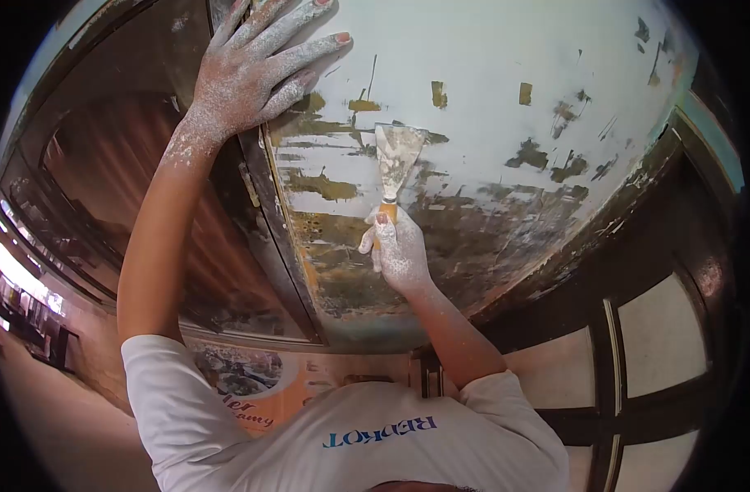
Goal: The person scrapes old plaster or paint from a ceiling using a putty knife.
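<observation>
My left hand (256, 70), dusted with white powder, lies with fingers spread at the upper left edge of a panel (465, 49). In my right hand (404, 250) is a putty knife (400, 156) with a yellow-orange handle, the thumb along it. Its wide blade is smeared with whitish filler and points up, overlapping the panel in this view. White coating covers the upper part of the panel; brown and dark patches show through lower down.
A dark-framed glazed panel (129, 164) stands on the left. Dark woodwork with pale inset panels (662, 324) is at the lower right. Below the work panel, a printed orange poster (256, 410) shows behind my white shirt (367, 443).
</observation>
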Demonstrator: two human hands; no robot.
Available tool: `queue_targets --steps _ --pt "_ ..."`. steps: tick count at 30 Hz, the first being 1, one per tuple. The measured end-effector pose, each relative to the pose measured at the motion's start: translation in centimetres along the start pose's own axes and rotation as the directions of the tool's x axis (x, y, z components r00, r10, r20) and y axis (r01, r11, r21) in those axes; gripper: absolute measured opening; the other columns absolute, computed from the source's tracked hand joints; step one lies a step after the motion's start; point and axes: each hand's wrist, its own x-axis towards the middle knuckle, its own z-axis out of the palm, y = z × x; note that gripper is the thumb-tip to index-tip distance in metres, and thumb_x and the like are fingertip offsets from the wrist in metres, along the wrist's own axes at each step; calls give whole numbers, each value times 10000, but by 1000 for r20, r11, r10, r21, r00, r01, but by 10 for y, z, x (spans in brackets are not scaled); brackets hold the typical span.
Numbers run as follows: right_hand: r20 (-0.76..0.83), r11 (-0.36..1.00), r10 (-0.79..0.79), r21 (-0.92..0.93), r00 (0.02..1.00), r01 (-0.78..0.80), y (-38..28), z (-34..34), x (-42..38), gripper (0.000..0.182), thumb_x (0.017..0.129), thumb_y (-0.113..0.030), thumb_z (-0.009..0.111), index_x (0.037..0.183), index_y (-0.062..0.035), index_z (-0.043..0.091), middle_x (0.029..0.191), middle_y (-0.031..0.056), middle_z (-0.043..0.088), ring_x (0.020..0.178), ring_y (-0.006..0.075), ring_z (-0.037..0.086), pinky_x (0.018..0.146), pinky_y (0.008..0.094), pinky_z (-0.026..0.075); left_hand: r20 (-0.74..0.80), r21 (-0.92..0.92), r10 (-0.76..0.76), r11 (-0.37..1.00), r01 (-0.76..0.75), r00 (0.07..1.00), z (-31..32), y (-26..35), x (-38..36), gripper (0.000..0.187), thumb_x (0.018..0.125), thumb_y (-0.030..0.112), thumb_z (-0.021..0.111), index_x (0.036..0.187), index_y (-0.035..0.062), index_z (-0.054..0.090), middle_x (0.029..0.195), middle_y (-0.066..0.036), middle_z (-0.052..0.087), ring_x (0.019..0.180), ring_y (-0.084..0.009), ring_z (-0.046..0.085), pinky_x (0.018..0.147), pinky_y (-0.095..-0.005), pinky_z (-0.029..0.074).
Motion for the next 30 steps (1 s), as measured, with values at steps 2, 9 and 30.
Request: queue_targets --steps 2,9,30 --pt "45 998 -2 59 999 -1 33 -6 -9 222 1004 -229 443 954 -27 520 619 28 574 456 64 466 440 234 391 15 9 5 1000 -5 1000 -2 1 0 433 771 356 611 1201 304 630 1395 -68 491 1324 -342 397 1130 -542 206" --pt "-50 999 3 -43 999 -6 -13 -9 3 242 1001 -211 452 918 1 535 611 43 568 547 90 517 526 254 416 21 35 -9 999 8 1000 -7 4 3 423 760 338 623 1179 279 644 1375 -82 505 1308 -352 413 1120 -546 224" --pt "71 956 116 -280 991 -92 135 -33 -45 226 985 -188 438 905 -2 539 663 65 596 675 137 593 676 305 470 -96 -9 -149 989 149 984 22 11 -28 466 856 318 573 1322 307 555 1479 -49 397 1370 -298 341 1103 -543 216"
